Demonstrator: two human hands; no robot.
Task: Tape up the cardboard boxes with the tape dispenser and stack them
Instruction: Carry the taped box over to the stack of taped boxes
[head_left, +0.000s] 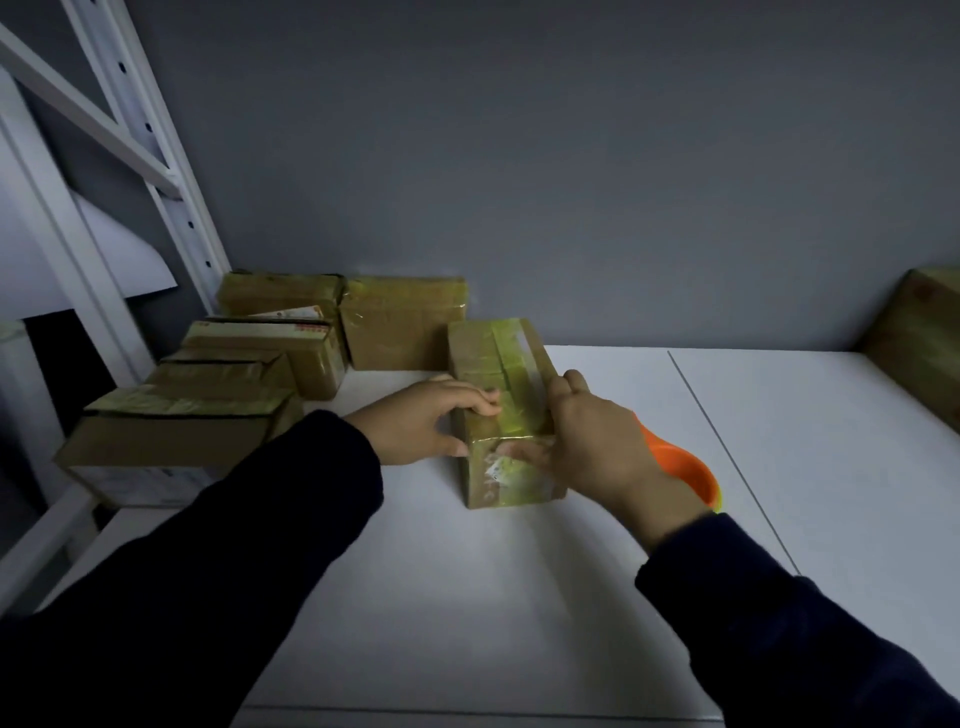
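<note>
Head view, writing: a white sticker (496, 470) is showing through shiny tape on the near end of the cardboard box (498, 364), but its print is too blurred to read. A white label with red print (296, 313) is peeking out among the taped boxes (171, 436) at the left and is also unreadable.
Head view, hidden parts: the orange tape dispenser (685, 467) is lying on the desk (467, 597) just right of the cardboard box. The right wrist is covering most of it, so only a curved orange body with a yellow-green edge is showing. A brown box (919, 338) is being cut off by the right edge of the view. Dark sleeves (234, 545) are covering both forearms, and dim light is softening detail everywhere.
Head view, position and axis: the cardboard box is sitting near the middle of the white desk. Its long axis is running away from the person toward the grey wall, and a pale tape strip is running along its top the same way.
Left hand (421, 426): its fingers are curling over the top edge at the near left corner and gripping the cardboard box.
Right hand (597, 447): its fingers are reaching along the right side while the thumb is stretching across the near end beside the sticker, clasping the cardboard box.
Surroundings: the taped boxes are crowding the desk's far left corner beside a white shelf rack (156, 171).
</note>
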